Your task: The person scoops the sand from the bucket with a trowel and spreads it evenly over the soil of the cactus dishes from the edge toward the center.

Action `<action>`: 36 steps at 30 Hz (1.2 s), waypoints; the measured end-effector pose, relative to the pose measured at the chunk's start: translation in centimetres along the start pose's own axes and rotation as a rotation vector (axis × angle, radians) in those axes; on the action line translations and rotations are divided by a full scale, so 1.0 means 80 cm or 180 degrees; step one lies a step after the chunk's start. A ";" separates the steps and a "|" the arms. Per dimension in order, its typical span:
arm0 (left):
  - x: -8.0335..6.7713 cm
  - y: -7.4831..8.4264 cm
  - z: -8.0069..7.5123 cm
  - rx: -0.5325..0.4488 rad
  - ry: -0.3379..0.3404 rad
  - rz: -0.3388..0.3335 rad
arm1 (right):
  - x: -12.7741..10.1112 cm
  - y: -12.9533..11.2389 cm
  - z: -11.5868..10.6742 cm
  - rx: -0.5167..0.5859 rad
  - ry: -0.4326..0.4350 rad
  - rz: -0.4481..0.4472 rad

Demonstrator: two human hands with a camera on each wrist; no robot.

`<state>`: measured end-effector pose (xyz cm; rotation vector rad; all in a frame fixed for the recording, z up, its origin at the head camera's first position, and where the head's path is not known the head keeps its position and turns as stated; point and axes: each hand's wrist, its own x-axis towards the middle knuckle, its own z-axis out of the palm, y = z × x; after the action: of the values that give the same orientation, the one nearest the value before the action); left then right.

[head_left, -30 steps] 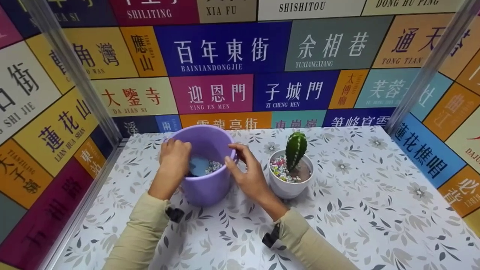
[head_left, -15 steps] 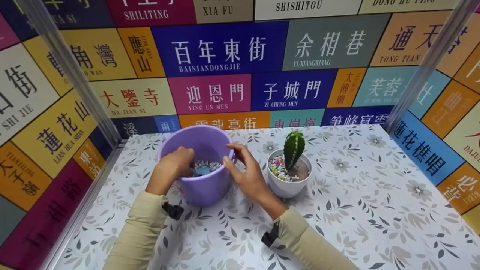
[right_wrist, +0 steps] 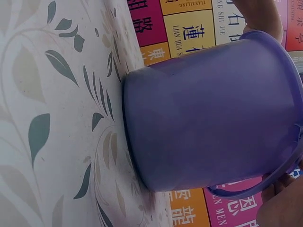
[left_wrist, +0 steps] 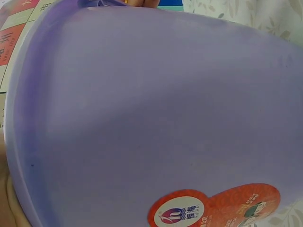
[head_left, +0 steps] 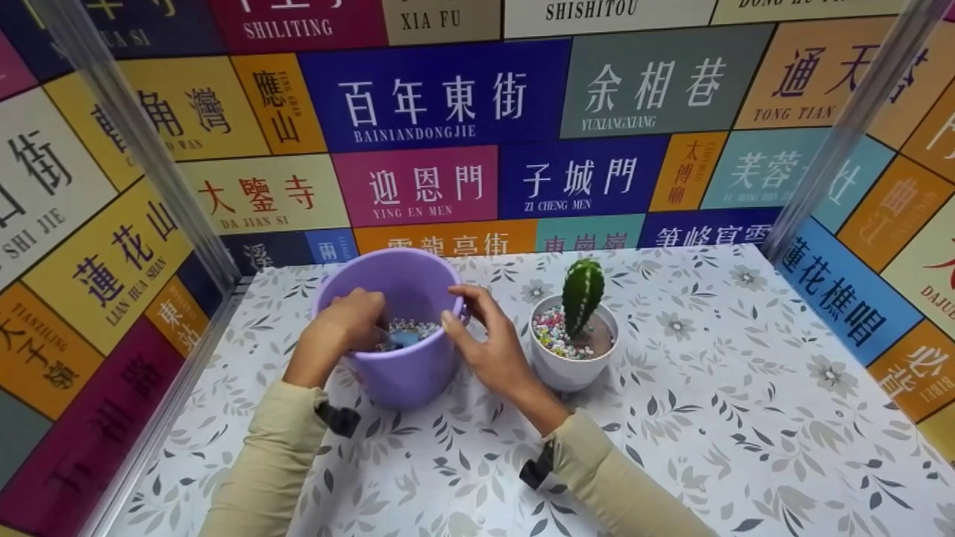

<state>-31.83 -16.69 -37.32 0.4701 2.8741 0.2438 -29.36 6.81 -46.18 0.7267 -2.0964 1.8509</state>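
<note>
One pale-blue, broad-bladed plastic scoop (head_left: pixel 405 340) lies inside the round purple plastic bucket (head_left: pixel 406 384), its blade pointing right from my nearer left hand (head_left: pixel 348 321), which grips its handle; my right hand (head_left: pixel 489 341) pinches the rim. Walls hem the blade in; the open mouth leaves room upward.

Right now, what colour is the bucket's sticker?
Mainly red, with a whitish oval; the sticker shows best in the left wrist view.

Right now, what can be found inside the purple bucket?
Small, mostly pale pebbles and part of a blue scoop show inside the purple bucket. The left hand is partly inside; its fingertips, the bucket's bottom and anything under the pebbles are hidden.
</note>
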 end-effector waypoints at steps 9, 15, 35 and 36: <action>-0.001 -0.003 -0.002 -0.0127 0.0138 -0.0001 | 0.001 -0.002 -0.002 -0.0059 -0.0021 -0.0007; -0.004 -0.003 -0.004 -0.0221 0.0331 0.0092 | 0.001 -0.004 -0.003 -0.0059 0.0010 0.0036; -0.027 -0.016 -0.018 -0.0435 0.0741 0.0239 | 0.002 -0.002 -0.006 -0.0001 -0.0024 0.0018; -0.028 -0.017 -0.018 -0.0449 0.0767 0.0251 | 0.001 -0.002 -0.005 0.0003 -0.0026 0.0019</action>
<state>-30.47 -18.88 -35.82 0.5629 3.0443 0.5477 -29.44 7.19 -45.94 0.7303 -2.1051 1.8553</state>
